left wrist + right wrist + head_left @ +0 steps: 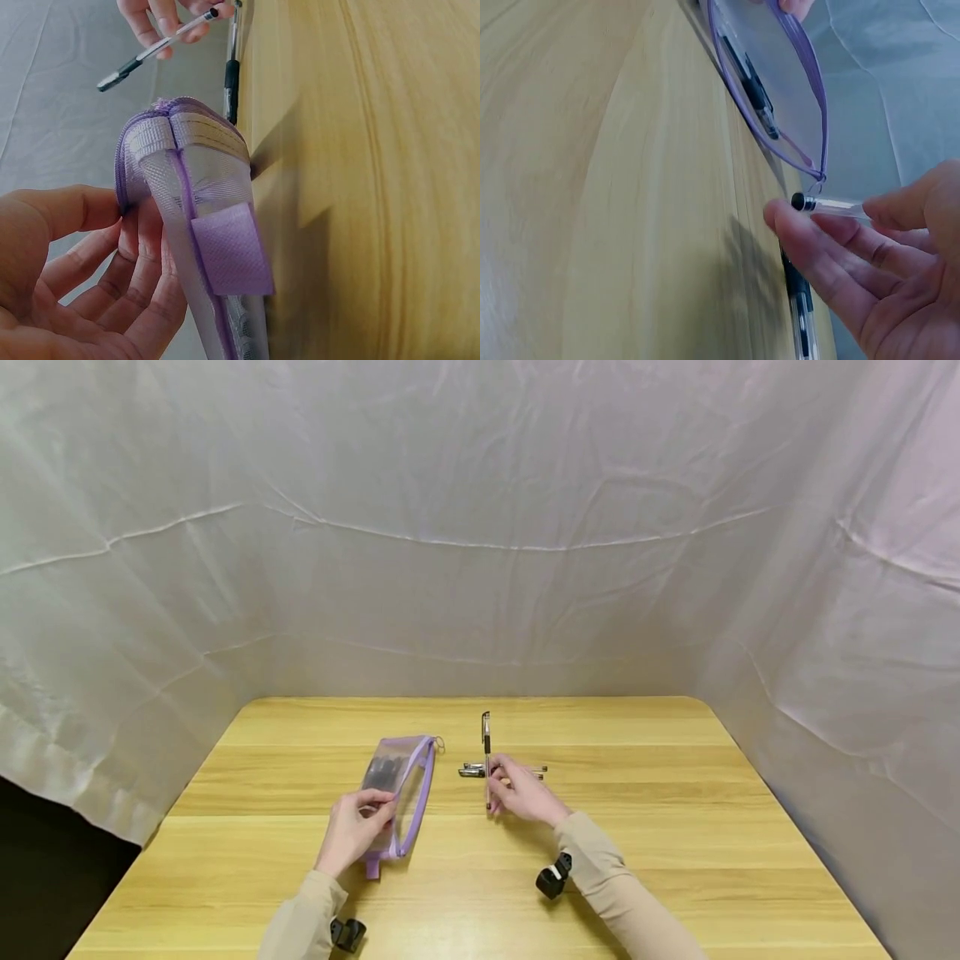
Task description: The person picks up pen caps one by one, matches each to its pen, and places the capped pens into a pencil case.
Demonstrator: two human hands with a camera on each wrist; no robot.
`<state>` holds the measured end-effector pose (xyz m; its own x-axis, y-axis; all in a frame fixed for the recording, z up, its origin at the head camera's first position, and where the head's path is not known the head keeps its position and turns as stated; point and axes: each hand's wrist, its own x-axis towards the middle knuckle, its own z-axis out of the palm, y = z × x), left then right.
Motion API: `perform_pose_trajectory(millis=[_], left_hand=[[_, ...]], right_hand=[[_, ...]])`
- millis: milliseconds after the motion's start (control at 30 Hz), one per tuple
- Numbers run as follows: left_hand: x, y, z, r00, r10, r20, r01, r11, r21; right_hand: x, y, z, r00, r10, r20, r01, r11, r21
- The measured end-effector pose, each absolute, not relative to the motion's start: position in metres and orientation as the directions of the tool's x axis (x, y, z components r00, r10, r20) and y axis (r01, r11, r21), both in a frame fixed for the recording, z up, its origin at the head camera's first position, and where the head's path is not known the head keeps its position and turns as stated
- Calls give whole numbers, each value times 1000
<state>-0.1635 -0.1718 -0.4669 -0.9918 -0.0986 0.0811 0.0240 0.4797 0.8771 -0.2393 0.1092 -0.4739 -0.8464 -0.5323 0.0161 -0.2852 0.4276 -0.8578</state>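
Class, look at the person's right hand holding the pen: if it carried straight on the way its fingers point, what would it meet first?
Probably the pens on the table just beyond the right hand, which holds a pen; the pouch lies further left. Depth is unclear.

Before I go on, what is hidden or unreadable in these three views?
- Count of pens inside the pencil case: head view, too small and blurred through the clear wall.
- Pens on the table: head view, partly behind the right hand.
- Held pen: right wrist view, its length covered by fingers.
- Left hand: left wrist view, cut off by the frame edge.
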Motion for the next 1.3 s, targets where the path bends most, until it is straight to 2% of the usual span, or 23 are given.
perform_pose_trajectory(millis=[233,500,1067,1300], left_hand=[[-163,-172,-467,-992,-100,71,16,469,883],[-164,-172,-467,-992,-101,70,15,465,885],[-164,-171,-466,-992,-101,81,26,460,887],[-164,-171,-465,-992,-99,81,27,455,890]], right_hand=[[-237,106,-472,-852,-523,-2,-187,308,-933],[-238,99,-470,-862,-501,-70,-77,266,-961],[-235,88,-466,-815,-564,-132,18,202,-979],[-235,82,-465,-801,-582,-140,-1,234,-972]])
